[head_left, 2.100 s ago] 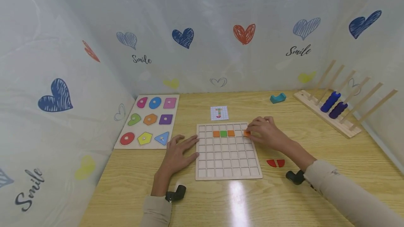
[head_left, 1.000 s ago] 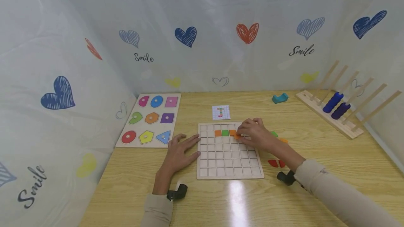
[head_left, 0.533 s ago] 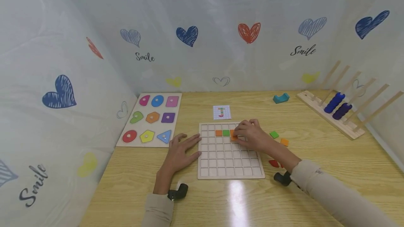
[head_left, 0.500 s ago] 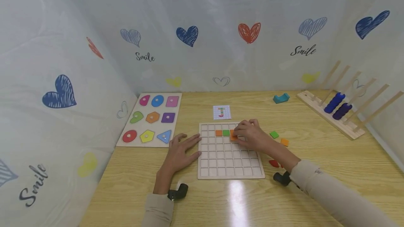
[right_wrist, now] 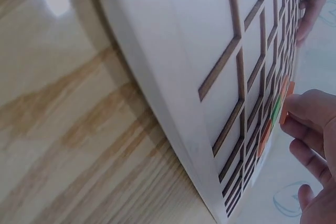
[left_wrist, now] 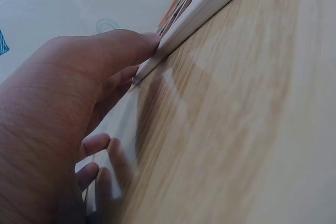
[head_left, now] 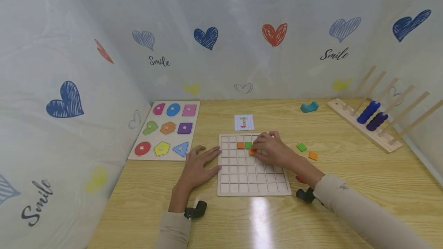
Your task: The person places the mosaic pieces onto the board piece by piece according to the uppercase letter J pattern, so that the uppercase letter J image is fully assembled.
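Note:
A wooden grid board (head_left: 254,189) lies on the table, with an orange tile (head_left: 240,145) and a green tile (head_left: 248,145) side by side in its second row. My right hand (head_left: 273,150) pinches another orange tile (head_left: 252,151) between thumb and fingers, just below the green one. In the right wrist view this held orange tile (right_wrist: 287,103) is raised above the board, and a second seated orange tile (right_wrist: 264,138) shows, hidden by the hand in the head view. Fingers extended, my left hand (head_left: 198,169) touches the board's left edge.
A printed pattern card (head_left: 243,122) lies behind the board. To the right are a loose green tile (head_left: 302,147), an orange tile (head_left: 313,155) and a partly hidden red piece (head_left: 300,179). A shape puzzle (head_left: 166,137), a teal block (head_left: 309,107) and a peg stand (head_left: 360,126) stand around.
My right hand has carried the pinched orange tile leftward from the board's right edge to beneath the green tile. Loose green and orange tiles have come into view behind it. The left hand stays put.

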Tool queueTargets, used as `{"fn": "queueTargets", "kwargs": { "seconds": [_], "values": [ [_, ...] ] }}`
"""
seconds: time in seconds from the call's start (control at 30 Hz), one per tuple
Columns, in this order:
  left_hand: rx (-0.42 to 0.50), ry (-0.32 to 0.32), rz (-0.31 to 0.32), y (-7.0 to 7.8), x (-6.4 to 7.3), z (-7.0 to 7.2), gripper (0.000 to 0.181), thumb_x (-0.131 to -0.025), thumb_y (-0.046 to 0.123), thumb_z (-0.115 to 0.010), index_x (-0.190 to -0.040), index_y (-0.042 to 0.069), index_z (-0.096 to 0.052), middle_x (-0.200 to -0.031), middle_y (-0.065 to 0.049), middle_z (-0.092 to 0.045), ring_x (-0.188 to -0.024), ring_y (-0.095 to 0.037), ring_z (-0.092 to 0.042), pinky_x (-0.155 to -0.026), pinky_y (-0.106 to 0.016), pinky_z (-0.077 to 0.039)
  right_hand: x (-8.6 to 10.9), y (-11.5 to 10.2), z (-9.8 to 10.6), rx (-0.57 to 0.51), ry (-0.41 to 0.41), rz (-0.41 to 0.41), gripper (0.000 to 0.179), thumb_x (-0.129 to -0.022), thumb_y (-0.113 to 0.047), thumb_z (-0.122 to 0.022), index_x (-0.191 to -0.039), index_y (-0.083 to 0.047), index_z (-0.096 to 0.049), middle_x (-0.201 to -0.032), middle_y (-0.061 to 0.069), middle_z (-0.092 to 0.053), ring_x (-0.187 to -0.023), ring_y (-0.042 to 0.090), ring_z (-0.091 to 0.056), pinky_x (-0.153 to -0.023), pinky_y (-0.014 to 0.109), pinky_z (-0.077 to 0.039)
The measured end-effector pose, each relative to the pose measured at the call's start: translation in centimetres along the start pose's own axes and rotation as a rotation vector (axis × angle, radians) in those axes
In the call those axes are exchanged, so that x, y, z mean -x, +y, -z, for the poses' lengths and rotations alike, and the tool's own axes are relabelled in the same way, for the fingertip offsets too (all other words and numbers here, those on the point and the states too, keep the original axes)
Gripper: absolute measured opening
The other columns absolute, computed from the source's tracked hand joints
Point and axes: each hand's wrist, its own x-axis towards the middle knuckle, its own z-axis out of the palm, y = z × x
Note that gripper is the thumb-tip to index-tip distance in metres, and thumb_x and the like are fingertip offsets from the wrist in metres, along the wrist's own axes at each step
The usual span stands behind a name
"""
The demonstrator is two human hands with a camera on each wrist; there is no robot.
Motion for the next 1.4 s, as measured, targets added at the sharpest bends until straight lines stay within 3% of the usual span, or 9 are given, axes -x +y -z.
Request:
{"fn": "queueTargets", "kwargs": {
  "seconds": [0.97,1.4],
  "values": [
    [-0.012,0.006,-0.018,0.2,-0.3,-0.1,0.055,-0.092,0.050,-0.063,-0.143,0.031,-0.057,-0.150,0.016,-0.047,-0.136,-0.028,-0.033,-0.103,-0.056,-0.025,0.0,0.5,-1.4,0.127,0.008,0.066,0.017,-0.081,-0.016,-0.084,-0.098,-0.014,-0.080,-0.101,-0.001,-0.073,-0.103,0.023,-0.059,-0.084,0.050,-0.035],
    [-0.009,0.005,-0.009,0.1,0.0,0.2,0.055,-0.092,0.050,-0.064,-0.143,0.031,-0.058,-0.150,0.015,-0.048,-0.136,-0.028,-0.033,-0.102,-0.056,-0.026,-0.1,0.1,-1.3,0.104,-0.017,0.018,0.014,-0.084,-0.017,-0.081,-0.098,-0.013,-0.079,-0.101,-0.002,-0.074,-0.105,0.022,-0.058,-0.086,0.051,-0.035]
  ]
}}
